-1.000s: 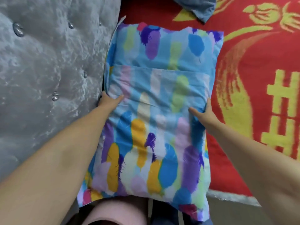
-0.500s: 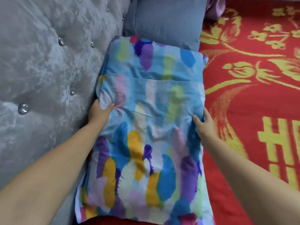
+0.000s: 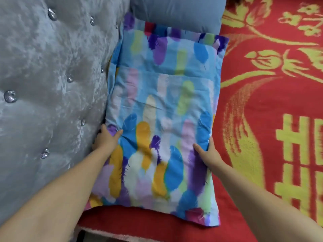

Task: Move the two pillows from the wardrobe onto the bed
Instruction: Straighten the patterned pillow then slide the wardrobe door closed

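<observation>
A pillow (image 3: pixel 162 102) in a blue case printed with many-coloured feathers lies flat on the red and yellow bed cover (image 3: pixel 272 105), its left edge against the grey headboard. My left hand (image 3: pixel 106 139) grips the pillow's left edge, thumb on top. My right hand (image 3: pixel 207 152) grips its right edge the same way. A plain grey-blue pillow (image 3: pixel 176 13) lies on the bed just beyond the feather pillow, touching its far end.
The grey tufted velvet headboard (image 3: pixel 52 81) with shiny buttons fills the left side. The bed's near edge (image 3: pixel 139 233) runs along the bottom of the view. Open red cover stretches to the right of the pillows.
The feather pillow has moved forward onto the bed, up to the grey-blue pillow, and now rests fully on the cover. Both hands have kept hold of its sides.
</observation>
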A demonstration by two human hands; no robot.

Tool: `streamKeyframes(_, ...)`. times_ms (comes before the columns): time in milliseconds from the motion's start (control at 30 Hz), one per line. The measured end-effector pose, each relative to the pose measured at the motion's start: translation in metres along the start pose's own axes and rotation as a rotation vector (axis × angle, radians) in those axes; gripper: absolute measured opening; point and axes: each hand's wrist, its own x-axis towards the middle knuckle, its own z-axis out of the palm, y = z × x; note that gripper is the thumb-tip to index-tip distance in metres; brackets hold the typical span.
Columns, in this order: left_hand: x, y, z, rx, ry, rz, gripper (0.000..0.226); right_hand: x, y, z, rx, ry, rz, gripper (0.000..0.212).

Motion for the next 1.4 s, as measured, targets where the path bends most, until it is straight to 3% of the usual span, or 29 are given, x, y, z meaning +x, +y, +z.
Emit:
streamKeyframes(100,-0.002,0.004,-0.011,0.081,0.123,0.098,0.058,-0.001,-0.001,0.009,-0.075,0.014,-0.061,0.077)
streamKeyframes(200,-0.006,-0.003,-0.006,0.182,0.195,0.110,0.065,0.002,0.008,0.019,-0.185,-0.002,-0.055,0.080)
streamKeyframes(367,-0.012,0.010,-0.004,0.258,0.055,0.031,0.072,0.005,0.001,0.012,-0.381,-0.024,-0.015,0.082)
streamKeyframes(467,-0.028,0.021,-0.026,0.289,-0.024,0.069,0.068,-0.016,-0.015,-0.002,-0.580,0.031,-0.038,0.075)
streamKeyframes(600,-0.070,0.049,-0.064,0.175,-0.001,0.332,0.059,-0.059,-0.050,-0.030,-0.738,0.128,-0.218,0.066)
streamKeyframes(733,-0.116,0.098,-0.119,-0.028,0.134,0.617,0.048,-0.101,-0.108,-0.073,-0.836,0.262,-0.409,0.055)
streamKeyframes(900,-0.175,0.162,-0.167,-0.005,0.217,0.836,0.054,-0.154,-0.173,-0.126,-0.861,0.452,-0.623,0.052)
streamKeyframes(1133,-0.249,0.210,-0.200,-0.022,0.282,0.896,0.058,-0.213,-0.189,-0.184,-0.899,0.571,-0.769,0.054)
streamKeyframes(1400,-0.348,0.210,-0.201,0.019,0.444,0.810,0.056,-0.258,-0.158,-0.261,-0.899,0.591,-0.924,0.053)
